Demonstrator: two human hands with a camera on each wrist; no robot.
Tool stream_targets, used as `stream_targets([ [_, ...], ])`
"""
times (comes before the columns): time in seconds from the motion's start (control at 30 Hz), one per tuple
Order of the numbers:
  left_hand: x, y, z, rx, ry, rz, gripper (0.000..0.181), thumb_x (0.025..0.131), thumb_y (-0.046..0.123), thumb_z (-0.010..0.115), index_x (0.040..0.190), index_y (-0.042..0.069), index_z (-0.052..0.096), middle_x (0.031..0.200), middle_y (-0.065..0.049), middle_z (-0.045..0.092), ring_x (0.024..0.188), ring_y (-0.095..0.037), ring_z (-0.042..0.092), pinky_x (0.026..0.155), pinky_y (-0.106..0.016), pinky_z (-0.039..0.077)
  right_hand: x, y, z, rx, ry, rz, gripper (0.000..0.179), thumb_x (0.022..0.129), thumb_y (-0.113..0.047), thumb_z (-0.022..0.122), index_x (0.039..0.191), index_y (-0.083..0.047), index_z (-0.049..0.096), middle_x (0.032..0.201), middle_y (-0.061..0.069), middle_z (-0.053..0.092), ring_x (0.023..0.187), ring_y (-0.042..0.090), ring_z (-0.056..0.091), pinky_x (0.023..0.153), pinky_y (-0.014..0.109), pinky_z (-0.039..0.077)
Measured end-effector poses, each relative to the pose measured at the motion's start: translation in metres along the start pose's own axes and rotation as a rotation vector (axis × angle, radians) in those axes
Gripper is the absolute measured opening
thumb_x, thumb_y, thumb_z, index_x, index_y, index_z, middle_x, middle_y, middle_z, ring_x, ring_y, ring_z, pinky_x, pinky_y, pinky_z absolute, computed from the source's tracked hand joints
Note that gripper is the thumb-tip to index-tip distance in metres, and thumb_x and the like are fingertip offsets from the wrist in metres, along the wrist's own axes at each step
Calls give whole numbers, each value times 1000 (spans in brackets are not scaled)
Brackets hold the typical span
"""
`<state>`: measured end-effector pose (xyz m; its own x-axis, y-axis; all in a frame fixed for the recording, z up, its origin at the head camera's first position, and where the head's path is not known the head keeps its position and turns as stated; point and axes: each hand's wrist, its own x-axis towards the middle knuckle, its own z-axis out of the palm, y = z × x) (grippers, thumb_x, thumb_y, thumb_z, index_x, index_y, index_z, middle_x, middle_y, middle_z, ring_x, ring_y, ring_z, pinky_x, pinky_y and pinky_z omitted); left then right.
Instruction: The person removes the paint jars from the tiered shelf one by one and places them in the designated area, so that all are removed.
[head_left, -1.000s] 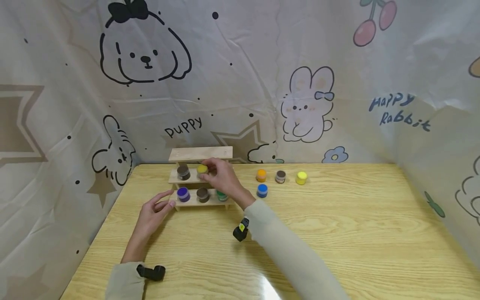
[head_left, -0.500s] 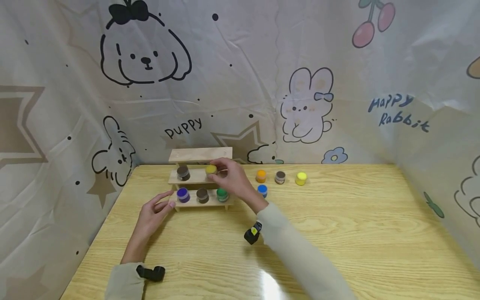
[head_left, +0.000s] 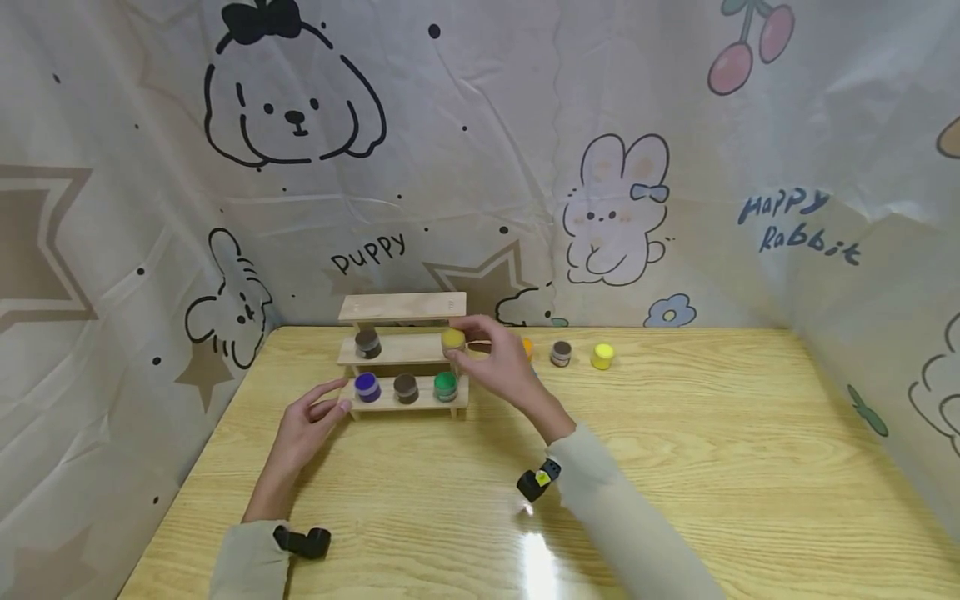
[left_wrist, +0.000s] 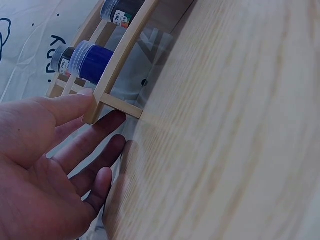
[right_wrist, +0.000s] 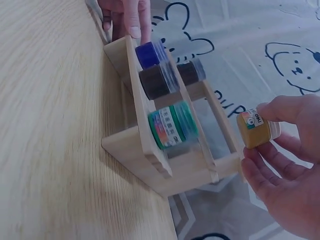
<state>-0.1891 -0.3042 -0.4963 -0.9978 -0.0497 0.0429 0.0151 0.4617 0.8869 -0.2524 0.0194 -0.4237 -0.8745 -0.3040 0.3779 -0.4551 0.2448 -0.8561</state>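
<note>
Ochre jar [head_left: 453, 341] near upright, lid uppermost, axis roughly vertical, at the right end of the rack [head_left: 401, 307], middle tier; right grip [head_left: 497, 360] clamped on it, left grip [head_left: 303, 429] on the rack. Only the right wrist view shows the jar's label [right_wrist: 251, 118].

Held jar [right_wrist: 255, 132]: mustard yellow
Rack [head_left: 402, 307]: pale wood
Front step, left edge to right: violet jar [head_left: 367, 388], dark brown jar [head_left: 406, 389], green jar [head_left: 446, 387]
Worktop [head_left: 712, 467]: yellow wood grain
Near its back edge: bright yellow jar [head_left: 602, 357]
Backdrop [head_left: 480, 83]: pale, puppy, rabbit and star prints
</note>
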Motion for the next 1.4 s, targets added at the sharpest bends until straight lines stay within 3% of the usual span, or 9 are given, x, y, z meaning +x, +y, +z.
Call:
stream_targets([
  [0.07, 0, 1, 0, -2, -1, 2, 49, 104, 25, 64, 149, 7, 54, 128, -25, 67, 108, -9, 66, 86, -10, 43, -5, 1, -5, -5, 18, 7, 37, 91, -9, 79, 125, -1, 66, 119, 11, 69, 110, 26, 66, 96, 43, 53],
  [0.3, -1, 3, 0, -2, 7, 16, 48, 104, 25, 64, 148, 6, 55, 127, -26, 67, 114, -28, 67, 86, -10, 43, -21, 4, -23, 2, 62, 48, 35, 92, -14, 80, 123, -6, 67, 117, 8, 69, 111, 23, 65, 96, 39, 53],
  [0.5, -1, 1, 0, 2, 7, 22, 48, 104, 24, 65, 147, 5, 55, 126, -26, 67, 110, -18, 68, 85, -10, 43, -35, 9, -38, 49, 90, 51, 37, 91, -11, 81, 124, -4, 66, 117, 11, 68, 110, 27, 65, 97, 50, 52],
  [0.67, -1, 0, -1, 2, 5, 18, 48, 104, 24, 65, 147, 6, 55, 126, -25, 67, 106, -8, 67, 85, -10, 44, -46, 12, -50, 83, 120, 58, 41, 89, -6, 81, 125, 3, 64, 119, 18, 67, 111, 32, 64, 97, 48, 52],
  [0.83, -1, 3, -1, -5, 8, 21, 48, 104, 23, 64, 147, 4, 55, 126, -27, 67, 113, -26, 68, 85, -10, 43, -52, 16, -62, 86, 147, 82, 42, 90, -1, 78, 128, 8, 61, 123, 25, 64, 114, 39, 62, 99, 51, 50],
  [0.97, -2, 4, 0, -2, 4, 16, 48, 104, 23, 64, 148, 5, 55, 128, -26, 66, 117, -34, 65, 86, -10, 42, -57, 2, -72, 75, 164, 116, 41, 92, 1, 76, 127, 13, 59, 123, 28, 64, 114, 41, 61, 99, 57, 48],
  [1.1, -1, 3, 1, 15, 0, 9, 48, 104, 25, 64, 148, 7, 55, 128, -25, 66, 116, -29, 66, 86, -9, 42, -63, -9, -80, 51, 182, 151, 40, 92, 2, 74, 126, 15, 59, 122, 28, 63, 114, 40, 61, 97, 57, 49],
  [1.33, -1, 6, -1, 35, 1, -4, 48, 105, 26, 62, 148, 6, 54, 129, -26, 66, 119, -36, 64, 86, -10, 42, -65, 54, -89, 47, 246, 221, 42, 92, -7, 78, 128, 7, 61, 125, 24, 62, 116, 38, 60, 99, 51, 50],
  [1.4, -2, 6, -1, 30, 1, -4, 48, 105, 25, 62, 148, 6, 54, 129, -26, 66, 119, -36, 64, 85, -10, 42, -67, 62, -91, 36, 246, 240, 42, 93, -11, 78, 128, 4, 61, 126, 21, 62, 116, 35, 60, 100, 48, 50],
])
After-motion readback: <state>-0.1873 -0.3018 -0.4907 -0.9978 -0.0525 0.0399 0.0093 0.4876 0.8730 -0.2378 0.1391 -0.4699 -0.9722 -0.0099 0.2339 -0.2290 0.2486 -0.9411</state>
